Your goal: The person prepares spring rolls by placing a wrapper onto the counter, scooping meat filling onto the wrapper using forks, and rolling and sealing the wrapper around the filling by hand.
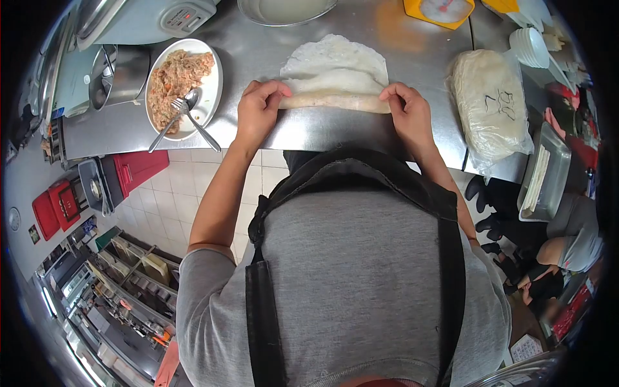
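A thin white wrapper sheet (335,58) lies on the steel table, its near edge rolled into a long narrow roll (335,101). My left hand (260,106) pinches the roll's left end between thumb and fingers. At the opposite end, my right hand (408,111) grips the roll the same way. Whatever is inside the roll is mostly hidden. Left of my hands stands a white oval plate (209,97) of minced filling (174,80), with a fork (169,122) and a spoon (200,126) resting on it.
A plastic bag of stacked wrappers (490,103) lies at the right. Behind are a metal bowl (287,13) and a yellow scale (442,9). A metal pot (122,74) stands far left. A metal tray (548,168) is at the right, with other people nearby.
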{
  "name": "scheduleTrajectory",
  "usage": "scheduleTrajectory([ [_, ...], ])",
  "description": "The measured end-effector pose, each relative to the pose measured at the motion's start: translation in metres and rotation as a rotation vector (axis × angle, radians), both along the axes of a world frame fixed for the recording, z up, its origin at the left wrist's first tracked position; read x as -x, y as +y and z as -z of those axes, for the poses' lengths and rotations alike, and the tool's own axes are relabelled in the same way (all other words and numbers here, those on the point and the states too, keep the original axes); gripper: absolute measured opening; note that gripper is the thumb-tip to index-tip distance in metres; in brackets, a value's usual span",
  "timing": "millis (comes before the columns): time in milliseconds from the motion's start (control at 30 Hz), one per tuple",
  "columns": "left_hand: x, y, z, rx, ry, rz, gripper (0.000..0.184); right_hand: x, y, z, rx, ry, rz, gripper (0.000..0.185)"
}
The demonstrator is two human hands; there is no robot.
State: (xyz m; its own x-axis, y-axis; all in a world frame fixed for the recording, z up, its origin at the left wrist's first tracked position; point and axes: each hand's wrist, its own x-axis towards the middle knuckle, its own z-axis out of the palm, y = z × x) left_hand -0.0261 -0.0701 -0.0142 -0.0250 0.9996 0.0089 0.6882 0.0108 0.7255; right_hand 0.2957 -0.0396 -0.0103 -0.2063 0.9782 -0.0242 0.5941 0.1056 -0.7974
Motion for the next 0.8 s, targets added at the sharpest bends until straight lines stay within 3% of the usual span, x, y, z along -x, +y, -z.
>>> scheduleTrajectory([
  [167,0.0,0.002,-0.006,0.022,0.01,0.052,0.011,0.002,0.006,-0.004,0.011,-0.059,-0.015,0.022],
  [233,0.003,0.001,-0.01,-0.003,0.064,0.114,0.011,-0.003,0.006,-0.003,-0.035,-0.07,-0.082,0.017],
  [367,0.005,-0.004,-0.02,-0.02,0.127,0.196,0.025,-0.004,0.002,-0.023,0.071,-0.119,-0.133,0.014],
  [567,0.008,-0.008,-0.018,-0.089,0.18,0.237,0.049,-0.01,0.0,-0.023,-0.196,-0.211,-0.273,0.048],
  [800,0.003,-0.013,-0.019,-0.151,0.271,0.221,0.05,-0.006,-0.007,-0.019,-0.262,-0.323,-0.301,0.051],
])
